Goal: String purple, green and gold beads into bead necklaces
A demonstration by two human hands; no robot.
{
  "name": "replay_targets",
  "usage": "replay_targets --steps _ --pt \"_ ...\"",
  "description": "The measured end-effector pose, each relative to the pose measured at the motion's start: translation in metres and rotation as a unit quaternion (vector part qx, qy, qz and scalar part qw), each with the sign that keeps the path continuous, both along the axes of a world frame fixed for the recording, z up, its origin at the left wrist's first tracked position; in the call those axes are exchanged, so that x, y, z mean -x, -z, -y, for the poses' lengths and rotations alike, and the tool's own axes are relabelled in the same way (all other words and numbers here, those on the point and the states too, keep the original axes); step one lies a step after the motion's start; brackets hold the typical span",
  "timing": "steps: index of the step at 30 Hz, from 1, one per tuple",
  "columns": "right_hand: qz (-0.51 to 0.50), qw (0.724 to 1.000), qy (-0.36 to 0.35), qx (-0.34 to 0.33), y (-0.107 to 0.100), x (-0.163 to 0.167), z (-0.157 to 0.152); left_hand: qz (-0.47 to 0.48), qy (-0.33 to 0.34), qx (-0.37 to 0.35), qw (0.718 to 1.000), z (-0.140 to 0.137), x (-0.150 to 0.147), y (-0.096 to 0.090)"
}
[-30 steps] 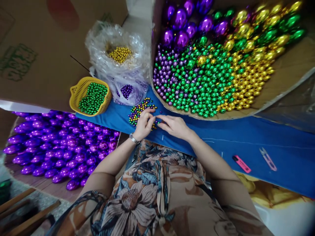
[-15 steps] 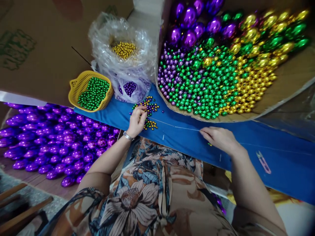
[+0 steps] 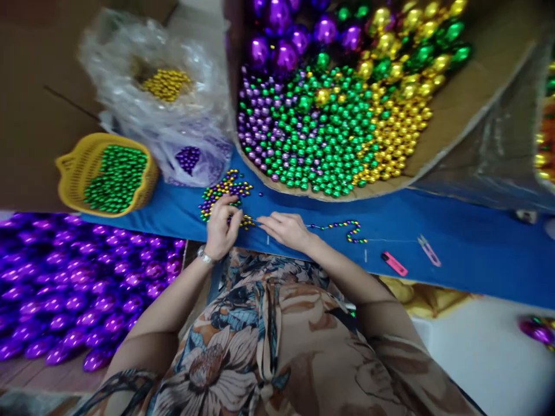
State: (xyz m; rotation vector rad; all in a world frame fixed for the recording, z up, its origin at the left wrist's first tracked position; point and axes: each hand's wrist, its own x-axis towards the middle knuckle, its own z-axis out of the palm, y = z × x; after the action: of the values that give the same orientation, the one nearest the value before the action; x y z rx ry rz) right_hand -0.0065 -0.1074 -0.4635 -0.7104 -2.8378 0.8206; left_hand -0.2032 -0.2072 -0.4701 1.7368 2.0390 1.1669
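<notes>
My left hand (image 3: 222,228) is curled at the near side of a pile of small purple, green and gold beads (image 3: 232,186). Its thumb and fingers come together; what they pinch is too small to make out. Just to its right, my right hand (image 3: 286,230) holds a thin thread between closed fingers, tips pointing left. From behind that hand the thread runs right to a wavy strand of beads (image 3: 347,224) on the blue cloth (image 3: 472,242). Beyond the strand, the thread stretches toward pink-handled thread snips (image 3: 429,251).
A yellow basket (image 3: 69,185) of green beads stands left, beside plastic bags (image 3: 117,63) of gold and purple beads. A large cardboard box (image 3: 459,133) with loose beads and balls fills the back. Shiny purple ornaments (image 3: 87,289) lie lower left. A pink lighter-like object (image 3: 394,263) rests near the front edge.
My right hand has moved left along the thread, close to my left hand. The beaded strand and pink object now show behind it. The whole view has shifted rightward.
</notes>
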Motion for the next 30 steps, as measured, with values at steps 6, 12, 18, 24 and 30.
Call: replay_targets --steps 6,12,18,24,30 --pt "0.031 0.998 0.055 -0.009 0.009 -0.016 0.0 -0.196 0.171 0.0 0.966 0.018 0.0 0.016" --pt "0.039 0.998 0.049 -0.017 0.009 -0.013 0.002 -0.243 0.178 0.018 0.953 0.005 -0.007 0.028" --pt "0.001 0.999 0.05 -0.012 0.014 -0.025 0.001 -0.148 0.084 0.033 0.985 0.0 -0.012 0.02" --pt "-0.022 0.998 0.048 -0.014 0.028 -0.031 0.0 -0.167 0.088 0.072 0.979 0.024 0.004 0.014" --pt "-0.008 0.998 0.045 -0.053 0.028 -0.026 0.002 -0.204 0.12 0.107 0.966 0.018 0.007 0.017"
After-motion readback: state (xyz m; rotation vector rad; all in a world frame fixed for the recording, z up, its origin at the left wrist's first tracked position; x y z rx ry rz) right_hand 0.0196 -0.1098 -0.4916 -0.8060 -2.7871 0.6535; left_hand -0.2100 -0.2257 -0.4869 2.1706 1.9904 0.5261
